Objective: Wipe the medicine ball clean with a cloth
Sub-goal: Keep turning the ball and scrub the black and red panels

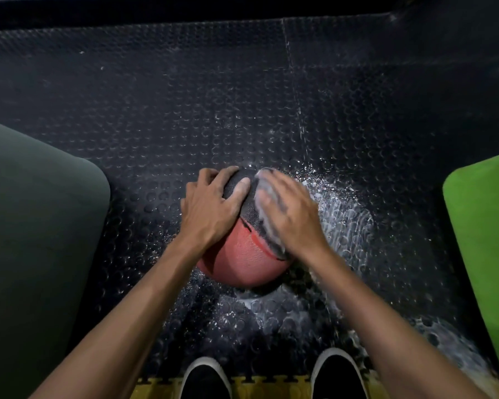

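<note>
A: Start nearest. What is at the bottom of the view?

B: Two black shoes with white soles (pixel 271 375) stand on a strip of yellow foam tile (pixel 251 388). The person seems to bend over the work, forearms reaching forward and down.

A: And the ball?

B: The medicine ball (pixel 244 256), red on the near half and black on the far half, sits on the black studded rubber floor (pixel 162 116) just ahead of the feet, between the arms. Nothing wedges it, so it would likely roll under a sideways rub.

A: Hence the left hand?

B: Probably. The left hand (pixel 211 207) lies spread over the ball's upper left, fingers curved round the black part and thumb laid across it. It looks like a brace to keep the ball from turning.

A: The right hand?

B: The right hand (pixel 290 217) presses a greyish cloth (pixel 267 207) against the upper right side, fingers fairly flat on it, the cloth showing at the fingertips and along the palm's edge. The hand is blurred, so whether the fingers clutch the cloth cannot be told. The blur suggests wiping is under way.

A: Farther out?

B: White splash marks (pixel 343 214) streak the floor right of the ball. A dark green pad (pixel 41 226) lies at left and a bright green pad (pixel 484 231) at right, both well apart from the ball.
</note>
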